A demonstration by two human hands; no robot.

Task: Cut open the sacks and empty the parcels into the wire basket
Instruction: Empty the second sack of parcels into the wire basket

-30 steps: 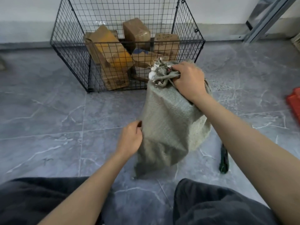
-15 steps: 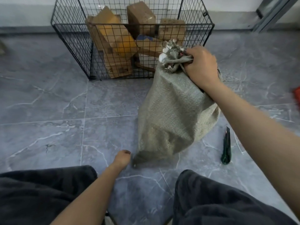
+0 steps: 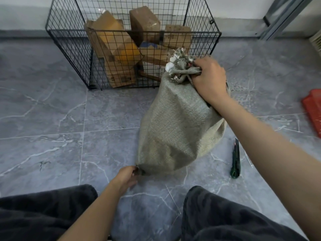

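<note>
While right hand [image 3: 209, 79] grips the sack [image 3: 175, 122] neck mid-frame, left hand [image 3: 127, 176] pinches its bottom corner; bare floor [image 3: 52, 127] lies left

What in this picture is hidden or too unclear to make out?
- Contents of the sack: head view, the woven cloth hides them.
- Fingertips of the left hand: tucked at the sack's bottom corner, so the grip is unclear.
- Red object: cut off by the right edge.
- Labels on the parcels: too small, behind the mesh of the wire basket.
- Blade of the green cutter: too small to tell if out.
</note>
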